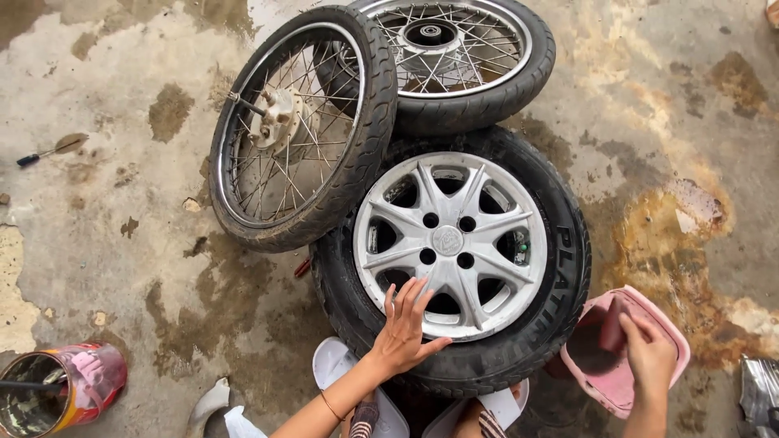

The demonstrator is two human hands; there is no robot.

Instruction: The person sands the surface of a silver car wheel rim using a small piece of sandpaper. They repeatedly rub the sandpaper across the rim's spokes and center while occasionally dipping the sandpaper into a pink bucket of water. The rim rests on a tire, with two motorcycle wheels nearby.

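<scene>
While the black rubber car tyre with the silver multi-spoke alloy rim (451,243) lay flat on the stained concrete floor (122,211), the left hand (406,328) rested on its near rim edge, fingers spread wide, holding nothing. Right hand (645,353) was just right of the car tyre, inside a pink plastic tub (625,349), fingers curled on something dark; could not tell what. Leaning on the car tyre's far-left edge was a black motorcycle tyre on a wire-spoke wheel (304,130), and a second spoked motorcycle wheel (454,57) lay flat behind the car tyre. Well left of it sat a red-rimmed clear container (61,389) and a small black-handled tool (49,152). Judged heavy, stiff, probably grimy; best gripped by the tread at both sides or through the spoke openings.
</scene>
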